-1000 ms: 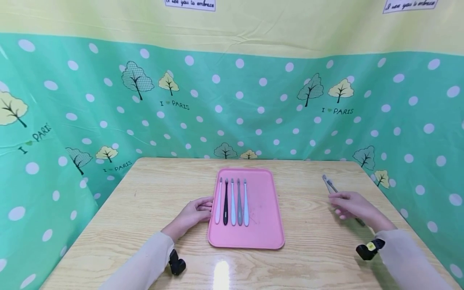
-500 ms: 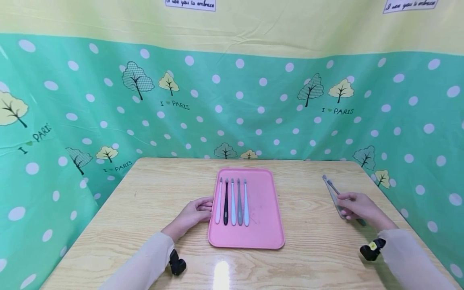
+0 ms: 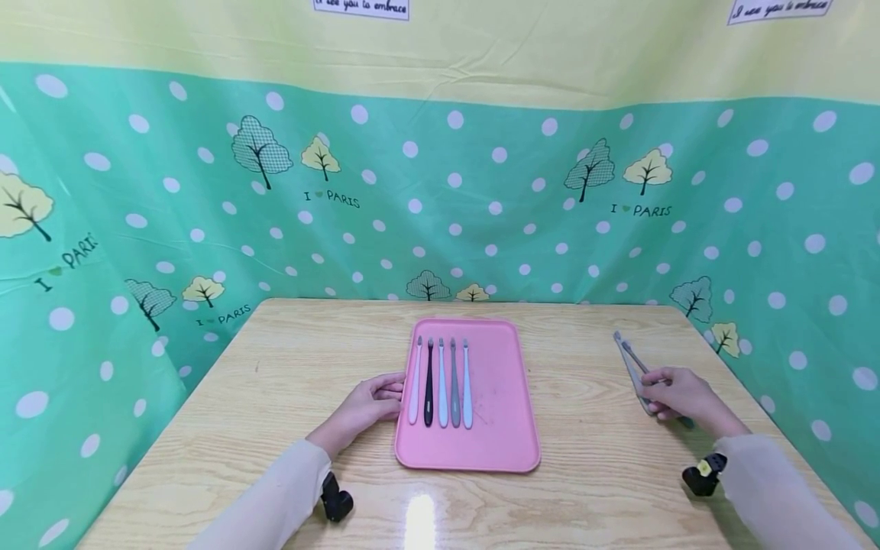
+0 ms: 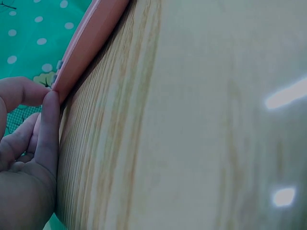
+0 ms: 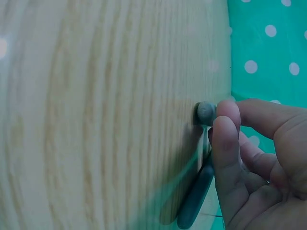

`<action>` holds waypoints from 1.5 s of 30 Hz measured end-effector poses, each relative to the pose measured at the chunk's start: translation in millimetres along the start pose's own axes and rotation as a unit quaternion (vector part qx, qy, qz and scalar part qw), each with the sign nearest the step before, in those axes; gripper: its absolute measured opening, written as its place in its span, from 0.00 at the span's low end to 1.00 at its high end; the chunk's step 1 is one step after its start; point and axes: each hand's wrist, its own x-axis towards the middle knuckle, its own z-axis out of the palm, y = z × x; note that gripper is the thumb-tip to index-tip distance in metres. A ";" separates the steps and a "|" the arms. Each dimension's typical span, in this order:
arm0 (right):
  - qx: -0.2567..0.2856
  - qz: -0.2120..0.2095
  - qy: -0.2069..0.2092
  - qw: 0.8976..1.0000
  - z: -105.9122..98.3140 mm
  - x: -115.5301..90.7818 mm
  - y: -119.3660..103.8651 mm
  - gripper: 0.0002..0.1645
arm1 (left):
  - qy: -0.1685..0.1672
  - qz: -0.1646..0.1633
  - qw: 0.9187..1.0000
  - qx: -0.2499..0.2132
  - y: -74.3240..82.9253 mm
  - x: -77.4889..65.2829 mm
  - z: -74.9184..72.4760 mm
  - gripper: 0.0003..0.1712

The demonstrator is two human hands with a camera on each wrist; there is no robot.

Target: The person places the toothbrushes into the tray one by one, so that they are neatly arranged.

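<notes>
My left hand (image 3: 367,403) holds the left rim of a pink tray (image 3: 505,428); the left wrist view shows thumb and forefinger pinching the tray's edge (image 4: 91,45). Side by side in the tray's left half lie several toothbrushes: a pink one (image 3: 415,389), a black one (image 3: 428,393), a grey one (image 3: 455,393) and pale blue ones (image 3: 467,393). Over at the right, my right hand (image 3: 681,397) pinches with thumb and forefinger at a grey-blue toothbrush (image 3: 630,370), whose round handle end (image 5: 206,113) shows beside the fingertips. A dark green-handled toothbrush (image 5: 196,196) crosses under that hand, partly hidden.
All this stands on a wood-grain table (image 3: 302,344). A green polka-dot cloth (image 3: 454,191) hangs behind it and along both sides. Each wrist carries a small black camera, such as the left one (image 3: 335,500). Light glares on the front table surface (image 3: 420,519).
My right hand has moved slightly right and down from over both loose toothbrushes, uncovering the grey-blue one's lower handle. The left hand, tray and toothbrushes on it have stayed put.
</notes>
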 end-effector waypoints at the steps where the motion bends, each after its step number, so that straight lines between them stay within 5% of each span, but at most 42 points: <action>1: -0.002 -0.001 0.000 1.000 0.2 -0.3 -0.1 0.30 | 0.000 -0.001 1.000 0.000 0.3 0.1 0.1 0.36; 45: 0.022 0.005 -0.011 1.000 10.7 3.9 3.8 0.29 | 0.006 0.001 1.000 0.006 1.6 -0.8 2.0 0.35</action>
